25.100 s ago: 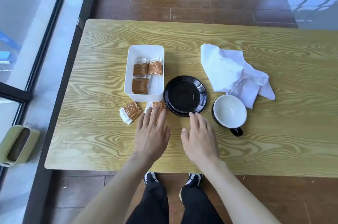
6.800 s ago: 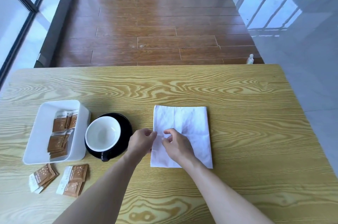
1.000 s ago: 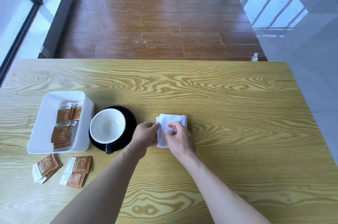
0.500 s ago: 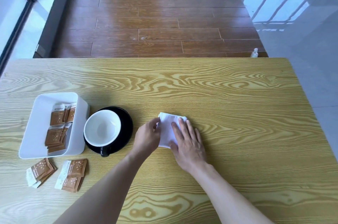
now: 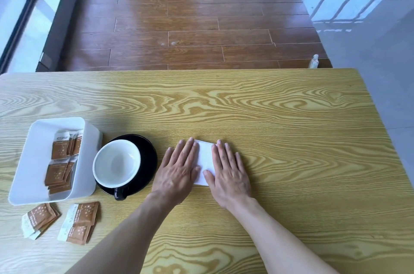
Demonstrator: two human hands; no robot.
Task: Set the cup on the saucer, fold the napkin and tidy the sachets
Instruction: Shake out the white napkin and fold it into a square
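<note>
A white napkin folded into a small square lies on the wooden table. My left hand and my right hand press flat on its two sides, fingers straight. The cup, white inside with a black handle, stands on the black saucer just left of my left hand. A white tray at the left holds several brown sachets. More loose sachets lie on the table in front of the tray.
The table's far edge and right edge border a brown wooden floor and grey tiles. A second pile of loose sachets lies near the table's left front.
My left hand, which pinched the napkin's edge, has flattened onto it. Both hands now press the small folded square from either side.
</note>
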